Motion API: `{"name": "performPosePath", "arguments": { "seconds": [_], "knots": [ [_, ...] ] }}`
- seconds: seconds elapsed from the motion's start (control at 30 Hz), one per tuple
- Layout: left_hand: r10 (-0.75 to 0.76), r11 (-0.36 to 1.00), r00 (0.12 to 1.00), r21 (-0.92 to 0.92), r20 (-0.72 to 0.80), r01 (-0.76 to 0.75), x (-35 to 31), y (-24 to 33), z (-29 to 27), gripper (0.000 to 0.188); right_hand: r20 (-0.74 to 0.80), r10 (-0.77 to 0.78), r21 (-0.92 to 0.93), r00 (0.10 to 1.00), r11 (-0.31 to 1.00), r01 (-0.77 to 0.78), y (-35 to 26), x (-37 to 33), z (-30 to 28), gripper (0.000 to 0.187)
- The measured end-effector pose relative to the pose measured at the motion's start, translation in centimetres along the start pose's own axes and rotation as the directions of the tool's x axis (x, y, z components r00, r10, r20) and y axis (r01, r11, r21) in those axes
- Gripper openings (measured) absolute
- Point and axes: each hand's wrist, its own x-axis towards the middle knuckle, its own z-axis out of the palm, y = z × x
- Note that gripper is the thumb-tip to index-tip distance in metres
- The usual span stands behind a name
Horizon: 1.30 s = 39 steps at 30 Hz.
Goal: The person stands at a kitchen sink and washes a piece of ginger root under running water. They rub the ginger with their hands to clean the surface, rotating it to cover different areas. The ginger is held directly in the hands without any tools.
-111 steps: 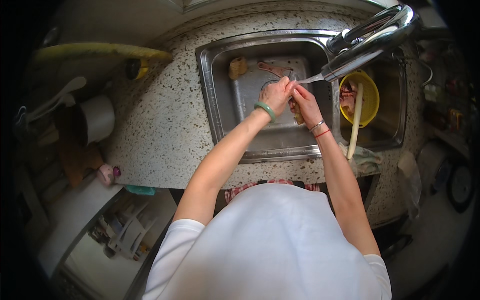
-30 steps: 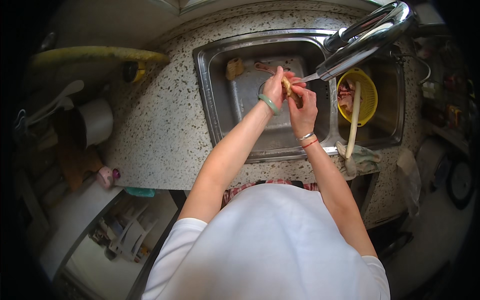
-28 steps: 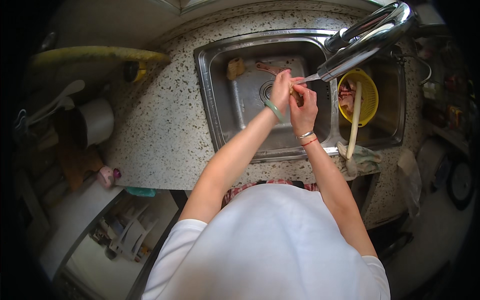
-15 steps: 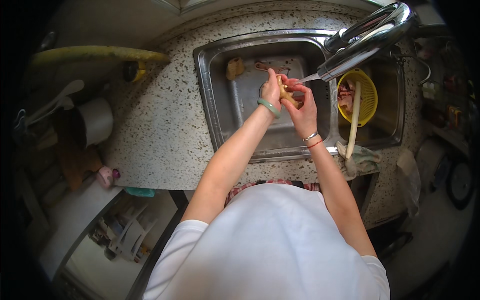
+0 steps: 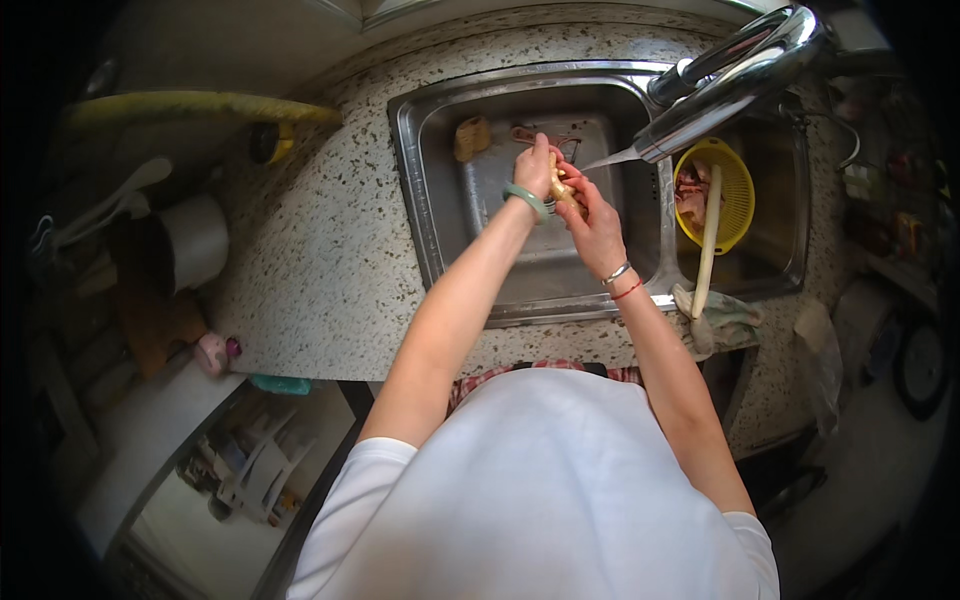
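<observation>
A: Item one, the grip?

B: Both hands meet over the sink, upper centre of the frame. The left hand and right hand are each curled shut around one small tan piece of food. It sits between the two palms, only a strip showing between the fingers.

A: Position of that piece against the grip?

B: Pressed in the seam where the hands touch, left hand on its upper left, right hand on its lower right. A thin stream from the tap reaches it from the right.

A: Wrists?

B: Green bangle on the left; metal bracelet and red cord on the right.

A: Next ring out, the basin?

B: A tan lump lies at the upper left of the basin floor, some scraps just above the hands. Bare steel shows below and left of the hands.

A: Edges?

B: Sink rim all round. To the right, a second basin holds a yellow colander with pinkish pieces in it, and a pale spoon handle leans over its lower edge onto a cloth.

A: Beyond that?

B: Speckled counter to the left, largely bare near the sink; a white pot at far left.
</observation>
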Motion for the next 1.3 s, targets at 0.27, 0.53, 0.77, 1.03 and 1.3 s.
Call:
{"name": "performPosePath", "arguments": {
  "seconds": [0.27,0.53,0.77,1.03,1.3],
  "knots": [
    [0.085,0.978,0.995,-0.193,0.045,-0.075,-1.7,0.2,2.0,0.024,-0.101,0.054,0.159,0.993,0.987,-0.037,2.2,1.8,0.0,0.026],
    [0.44,0.896,0.896,-0.045,-0.051,-0.442,-3.6,-1.3,3.4,0.017,0.016,0.372,0.798,0.928,0.554,-0.236,2.1,3.8,1.4,0.048],
    [0.504,0.861,0.864,0.069,0.016,-0.504,-7.2,-1.5,4.0,0.023,-0.133,0.485,0.74,0.864,0.629,-0.239,5.0,6.1,1.5,0.017],
    [0.439,0.858,0.898,-0.276,-0.04,-0.432,-6.0,-1.8,3.5,0.021,-0.074,0.489,0.884,0.869,0.435,-0.17,3.9,5.0,1.3,0.023],
    [0.531,0.846,0.847,0.05,0.028,-0.531,-6.8,-1.3,3.6,0.015,0.015,0.338,0.819,0.941,0.536,-0.206,3.4,4.8,2.2,0.027]
  ]
}}
